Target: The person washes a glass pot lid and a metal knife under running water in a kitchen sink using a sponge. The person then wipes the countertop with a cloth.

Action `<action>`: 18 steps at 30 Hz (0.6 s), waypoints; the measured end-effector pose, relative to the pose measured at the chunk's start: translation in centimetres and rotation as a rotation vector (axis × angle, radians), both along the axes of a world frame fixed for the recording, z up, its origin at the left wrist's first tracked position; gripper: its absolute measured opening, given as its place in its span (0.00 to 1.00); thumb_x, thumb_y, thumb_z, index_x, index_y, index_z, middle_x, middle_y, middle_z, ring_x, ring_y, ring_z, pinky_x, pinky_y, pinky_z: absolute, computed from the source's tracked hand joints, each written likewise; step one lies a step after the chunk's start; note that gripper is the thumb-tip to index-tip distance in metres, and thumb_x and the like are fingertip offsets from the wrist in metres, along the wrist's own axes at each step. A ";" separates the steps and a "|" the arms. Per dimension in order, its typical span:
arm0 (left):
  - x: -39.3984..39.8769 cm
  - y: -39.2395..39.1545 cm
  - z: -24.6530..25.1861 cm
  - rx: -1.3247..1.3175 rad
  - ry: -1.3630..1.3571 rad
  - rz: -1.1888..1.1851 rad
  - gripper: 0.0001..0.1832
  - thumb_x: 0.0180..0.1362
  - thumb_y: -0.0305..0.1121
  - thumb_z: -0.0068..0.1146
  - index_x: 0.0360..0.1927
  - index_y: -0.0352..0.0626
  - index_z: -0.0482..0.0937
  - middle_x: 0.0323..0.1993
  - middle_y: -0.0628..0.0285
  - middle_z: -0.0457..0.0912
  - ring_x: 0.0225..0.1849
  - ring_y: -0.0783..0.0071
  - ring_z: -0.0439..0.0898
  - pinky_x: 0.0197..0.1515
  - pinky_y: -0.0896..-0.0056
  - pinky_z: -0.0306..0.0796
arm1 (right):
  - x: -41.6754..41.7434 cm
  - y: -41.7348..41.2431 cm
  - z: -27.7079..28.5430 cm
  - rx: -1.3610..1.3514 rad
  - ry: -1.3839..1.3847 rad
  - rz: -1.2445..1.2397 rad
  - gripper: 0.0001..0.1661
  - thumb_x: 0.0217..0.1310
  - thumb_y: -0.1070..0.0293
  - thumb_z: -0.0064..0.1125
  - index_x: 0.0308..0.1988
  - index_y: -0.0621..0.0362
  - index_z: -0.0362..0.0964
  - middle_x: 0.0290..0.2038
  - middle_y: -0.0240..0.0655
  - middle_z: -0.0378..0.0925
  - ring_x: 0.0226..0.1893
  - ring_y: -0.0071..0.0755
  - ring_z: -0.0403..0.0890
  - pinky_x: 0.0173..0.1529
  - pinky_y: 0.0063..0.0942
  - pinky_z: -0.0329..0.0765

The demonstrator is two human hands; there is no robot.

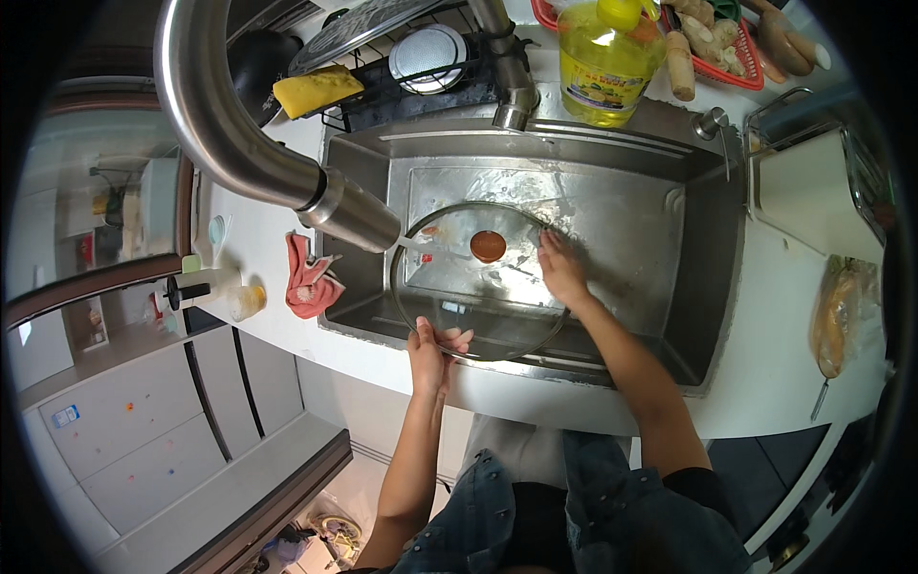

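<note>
A round glass pot lid [495, 326] with a metal rim and a brown knob [488, 246] is held over the stainless steel sink [710, 287]. My left hand [434, 351] grips its near-left edge, thumb above and fingers seen through the glass. Against the right edge of the lid lies my right hand [559, 269], its fingers extended on the rim; whether it grips there is unclear. A thin stream of water runs from the steel faucet [358, 215] onto the glass, left of the knob.
A pink cloth [312, 280] lies left of the sink. Behind the basin are a yellow sponge [315, 90], a wire rack [452, 68], a bottle of yellow liquid [606, 72] and a red basket [749, 64]. A white board [810, 190] in a metal rack and a bagged item [835, 323] are at right.
</note>
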State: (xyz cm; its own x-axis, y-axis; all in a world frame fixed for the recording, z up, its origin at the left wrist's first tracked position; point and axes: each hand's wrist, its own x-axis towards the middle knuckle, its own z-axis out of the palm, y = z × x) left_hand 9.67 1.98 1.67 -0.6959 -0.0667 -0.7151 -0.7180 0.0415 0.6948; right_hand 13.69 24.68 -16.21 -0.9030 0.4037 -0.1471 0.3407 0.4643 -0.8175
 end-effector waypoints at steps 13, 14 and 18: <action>1.1 0.3 -0.8 -0.066 0.120 -0.007 0.20 0.73 0.47 0.34 0.33 0.41 0.65 0.24 0.56 0.79 0.22 0.67 0.81 0.25 0.72 0.77 | -7.7 -8.9 10.1 0.067 0.292 0.499 0.26 0.64 0.62 0.46 0.56 0.66 0.68 0.60 0.42 0.70 0.66 0.40 0.64 0.69 0.42 0.58; 1.1 -0.4 -1.4 -0.069 0.118 -0.003 0.20 0.73 0.47 0.34 0.33 0.41 0.65 0.24 0.56 0.79 0.22 0.67 0.81 0.25 0.72 0.77 | -6.6 -9.5 10.7 0.177 0.324 0.533 0.26 0.64 0.62 0.46 0.57 0.66 0.67 0.60 0.42 0.70 0.66 0.39 0.64 0.69 0.42 0.57; 0.9 -0.5 -2.3 0.000 0.186 0.247 0.20 0.73 0.48 0.34 0.33 0.41 0.65 0.24 0.56 0.79 0.22 0.66 0.81 0.24 0.72 0.77 | 0.8 -10.3 14.7 0.143 0.405 0.653 0.27 0.64 0.61 0.48 0.59 0.63 0.67 0.64 0.43 0.66 0.67 0.40 0.62 0.70 0.41 0.56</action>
State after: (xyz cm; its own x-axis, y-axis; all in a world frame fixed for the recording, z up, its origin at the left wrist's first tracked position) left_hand 10.53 1.52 -0.64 -0.7777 -0.2505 -0.5766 -0.5665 -0.1186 0.8155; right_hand 14.45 14.42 -1.51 -0.9363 -0.2379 0.2582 -0.3502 0.5785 -0.7367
